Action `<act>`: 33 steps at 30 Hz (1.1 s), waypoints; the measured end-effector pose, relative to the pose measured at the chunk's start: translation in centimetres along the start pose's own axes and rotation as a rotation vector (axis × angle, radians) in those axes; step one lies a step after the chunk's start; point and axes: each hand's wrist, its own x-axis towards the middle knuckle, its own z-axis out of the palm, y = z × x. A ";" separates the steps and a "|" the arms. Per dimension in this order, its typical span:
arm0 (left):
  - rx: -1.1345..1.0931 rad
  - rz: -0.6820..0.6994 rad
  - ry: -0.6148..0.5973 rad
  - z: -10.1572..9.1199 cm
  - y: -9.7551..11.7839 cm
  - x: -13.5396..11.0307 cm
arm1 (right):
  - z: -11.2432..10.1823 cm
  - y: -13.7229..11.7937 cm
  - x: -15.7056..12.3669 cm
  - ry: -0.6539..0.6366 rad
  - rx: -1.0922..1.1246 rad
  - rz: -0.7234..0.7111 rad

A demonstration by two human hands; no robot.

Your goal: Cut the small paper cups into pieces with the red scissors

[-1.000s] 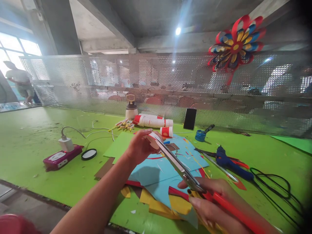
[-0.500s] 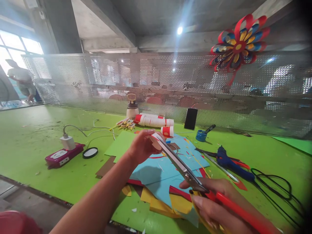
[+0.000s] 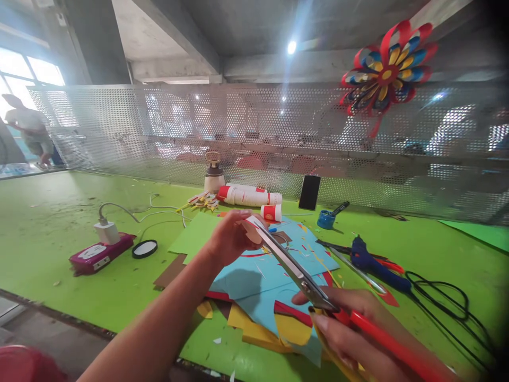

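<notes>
My left hand (image 3: 229,237) is closed on a small pale piece of paper (image 3: 253,232) with a white and pinkish face, held above the worktable. My right hand (image 3: 350,321) grips a pair of scissors (image 3: 292,270) by its red handles. The long blades point up and left, their tips at the piece of paper. Whether they are cutting into it I cannot tell. Below both hands lie blue paper sheets (image 3: 246,284) strewn with thin scraps. Yellow paper (image 3: 262,335) pokes out from under them, close to my right hand.
On the green table (image 3: 99,196) are a power strip (image 3: 89,261), a round black-rimmed disc (image 3: 145,248), stacked paper cups (image 3: 250,196), a phone (image 3: 309,192), a blue jar (image 3: 326,219) and a glue gun (image 3: 376,265) with its cord. A perforated metal screen (image 3: 119,127) stands behind.
The whole view has shifted slightly, with the surroundings moving a little left. Both hands, the scissors and the piece of paper keep nearly the same position.
</notes>
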 end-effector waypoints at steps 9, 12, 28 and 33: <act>-0.005 -0.001 0.044 0.2 0.1 0.0 | 0.1 0.4 0.2 0.021 0.063 0.030; 0.023 -0.003 0.081 0.3 0.1 0.0 | 0.2 0.6 0.4 0.034 0.093 0.034; -0.013 0.049 0.217 1.0 -0.1 0.5 | 0.1 0.1 1.3 -0.018 -0.069 -0.074; -0.064 0.052 0.243 1.1 0.1 0.3 | 0.1 0.5 1.7 -0.152 -0.110 -0.196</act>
